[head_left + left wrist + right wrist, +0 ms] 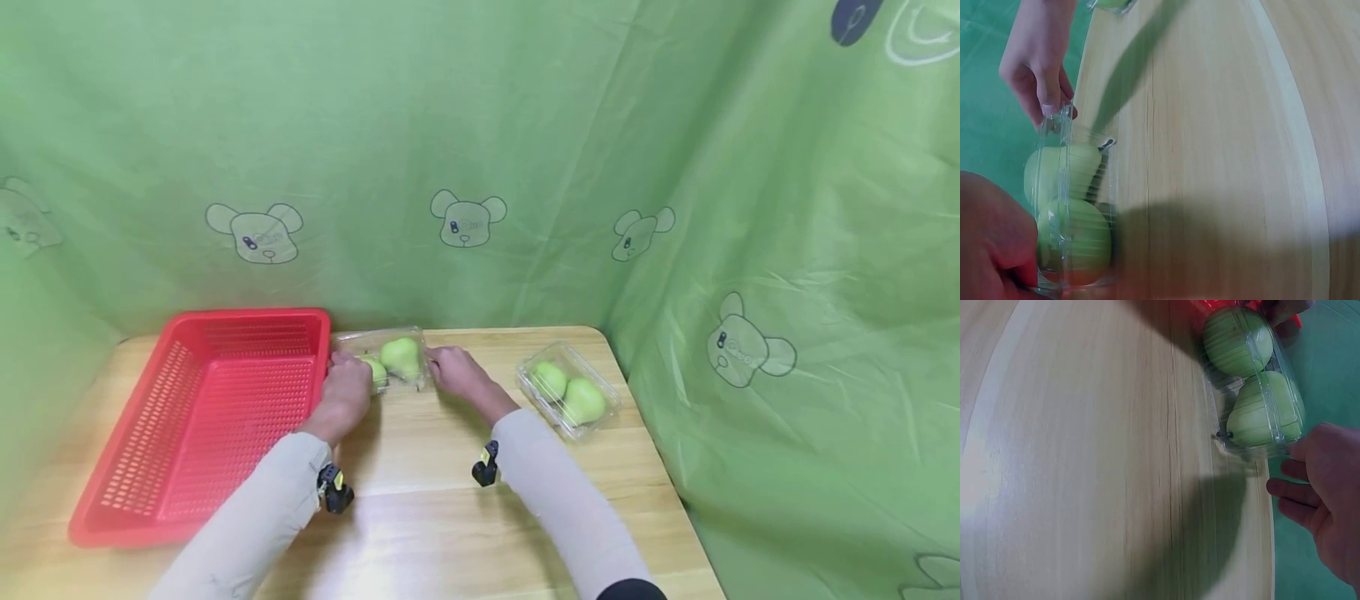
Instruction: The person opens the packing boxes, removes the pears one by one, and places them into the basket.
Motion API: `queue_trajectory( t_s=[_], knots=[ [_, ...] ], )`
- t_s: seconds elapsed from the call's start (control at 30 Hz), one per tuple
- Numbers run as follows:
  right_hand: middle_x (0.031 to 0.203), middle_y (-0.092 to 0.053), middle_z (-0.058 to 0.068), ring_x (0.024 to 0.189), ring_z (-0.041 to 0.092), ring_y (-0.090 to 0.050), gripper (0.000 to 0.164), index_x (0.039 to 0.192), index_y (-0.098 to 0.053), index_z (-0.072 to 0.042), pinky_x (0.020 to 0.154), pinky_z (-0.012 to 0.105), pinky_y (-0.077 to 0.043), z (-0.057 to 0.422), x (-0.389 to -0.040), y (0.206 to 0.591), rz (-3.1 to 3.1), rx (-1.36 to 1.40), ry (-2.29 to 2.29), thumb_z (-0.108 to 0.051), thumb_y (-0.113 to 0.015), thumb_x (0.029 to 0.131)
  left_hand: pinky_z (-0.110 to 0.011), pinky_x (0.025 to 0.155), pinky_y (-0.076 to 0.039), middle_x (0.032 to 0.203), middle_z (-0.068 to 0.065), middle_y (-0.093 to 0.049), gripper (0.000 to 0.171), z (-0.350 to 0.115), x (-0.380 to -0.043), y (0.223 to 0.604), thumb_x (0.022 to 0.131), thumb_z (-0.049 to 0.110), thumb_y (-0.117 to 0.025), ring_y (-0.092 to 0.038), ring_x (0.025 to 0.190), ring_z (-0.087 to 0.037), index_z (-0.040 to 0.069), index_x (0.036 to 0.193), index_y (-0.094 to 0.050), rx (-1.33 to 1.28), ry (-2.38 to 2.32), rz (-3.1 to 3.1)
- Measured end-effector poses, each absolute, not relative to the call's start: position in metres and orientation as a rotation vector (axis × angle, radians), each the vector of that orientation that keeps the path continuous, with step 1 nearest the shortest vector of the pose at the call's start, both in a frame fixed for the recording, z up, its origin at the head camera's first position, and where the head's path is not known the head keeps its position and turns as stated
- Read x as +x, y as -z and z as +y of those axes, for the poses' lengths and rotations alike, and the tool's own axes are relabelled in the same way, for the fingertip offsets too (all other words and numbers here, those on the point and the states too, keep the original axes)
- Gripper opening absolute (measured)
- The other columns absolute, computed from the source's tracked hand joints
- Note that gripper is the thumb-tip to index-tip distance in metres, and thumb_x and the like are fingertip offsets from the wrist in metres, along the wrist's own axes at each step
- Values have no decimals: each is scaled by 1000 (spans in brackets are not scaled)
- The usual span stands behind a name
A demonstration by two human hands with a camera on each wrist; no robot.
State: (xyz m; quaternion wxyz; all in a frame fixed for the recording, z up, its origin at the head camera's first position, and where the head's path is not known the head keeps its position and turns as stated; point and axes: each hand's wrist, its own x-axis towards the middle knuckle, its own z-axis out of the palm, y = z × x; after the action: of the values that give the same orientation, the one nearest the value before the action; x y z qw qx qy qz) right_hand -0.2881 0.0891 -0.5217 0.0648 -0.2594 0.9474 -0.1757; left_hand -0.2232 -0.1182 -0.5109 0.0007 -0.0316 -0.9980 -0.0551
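A clear plastic box (364, 340) holding two green pears (402, 357) lies near the table's back edge, just right of a red basket (321, 342). My left hand (348, 393) grips the box's left end, partly covering one pear. At the opposite end my right hand (459, 372) pinches the box's edge between thumb and finger. That pinch shows in the left wrist view, where the thumb (1049, 100) presses on the rim. In the right wrist view, the other right-hand fingers (1297, 494) are spread loosely off the box.
Another clear box (534, 363) with two green pears stands at the right of the wooden table (420, 517). Green curtains (525, 125) hang behind and along the sides, close to the table's back edge. The perforated basket takes up the table's left part.
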Motion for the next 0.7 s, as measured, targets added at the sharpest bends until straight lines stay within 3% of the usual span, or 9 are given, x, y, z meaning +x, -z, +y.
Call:
queue_trajectory(
  t_s=[0.13,0.3,0.47,0.57,0.7],
  knots=[
    [122,-75,21,53,9,-41,35,140,-62,-4,50,19,-44,88,-288,523,2886,-730,569,-11,-54,107,-48,60,-67,123,-51,-58,30,-113,-224,515,84,-10,-57,-74,85,-47,-21,109,-68,-60,128,-3079],
    [123,-75,19,58,13,-52,32,135,-66,-7,55,22,-51,88,-290,523,2943,-707,546,-12,-56,106,-41,54,-64,124,-47,-61,28,-105,-225,517,89,-3,-60,-75,77,-40,-16,112,-71,23,20,-3072],
    [123,-75,16,87,24,-76,28,129,-72,-10,73,31,-64,87,-290,526,2985,-630,597,-14,-58,105,-41,51,-64,126,-44,-62,26,-100,-224,516,92,-2,-60,-74,76,-39,-13,112,-72,100,36,-3054],
    [125,-75,13,108,28,-77,26,127,-74,-12,89,35,-66,87,-289,529,2985,-545,617,-15,-59,105,-45,56,-66,129,-44,-60,27,-97,-222,517,95,-2,-56,-74,86,-44,-15,114,-70,160,131,-3064],
    [122,-77,12,113,29,-75,25,123,-76,-10,96,39,-64,88,-288,530,2998,-519,647,-14,-60,105,-48,65,-67,123,-40,-63,28,-95,-220,521,94,-2,-56,-70,96,-46,-17,114,-68,202,160,-3043]
  ],
)
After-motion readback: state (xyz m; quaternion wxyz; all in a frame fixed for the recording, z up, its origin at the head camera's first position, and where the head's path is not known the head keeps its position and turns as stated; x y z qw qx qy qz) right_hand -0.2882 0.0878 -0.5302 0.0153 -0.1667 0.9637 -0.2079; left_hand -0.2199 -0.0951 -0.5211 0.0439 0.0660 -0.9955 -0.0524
